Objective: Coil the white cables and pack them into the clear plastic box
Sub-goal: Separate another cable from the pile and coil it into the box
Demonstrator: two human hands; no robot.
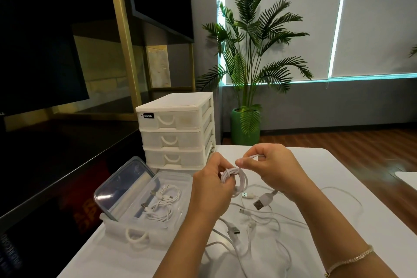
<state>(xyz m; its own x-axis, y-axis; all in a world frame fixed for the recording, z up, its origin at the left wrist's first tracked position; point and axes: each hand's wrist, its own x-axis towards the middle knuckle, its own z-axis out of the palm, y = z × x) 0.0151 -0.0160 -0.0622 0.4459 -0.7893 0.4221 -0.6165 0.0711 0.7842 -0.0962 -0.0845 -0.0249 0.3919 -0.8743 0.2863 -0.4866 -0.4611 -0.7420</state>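
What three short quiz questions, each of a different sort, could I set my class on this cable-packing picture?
1. True or false: the clear box already holds coiled cables.
2. Which hand wraps the cable end round the coil? A left B right
3. Fill in: the drawer unit has ___ drawers.

Key: 1 true. 2 B; the left hand holds the coil. 3 three.

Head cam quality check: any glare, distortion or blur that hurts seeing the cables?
Head view: wide-angle bending bows the window strips and shelf frame; bright light leaks there while the left side stays dark. The clear box lid reflects glare. White loose cables have low contrast against the white table. The coil held by the left hand and right hand is slightly soft.
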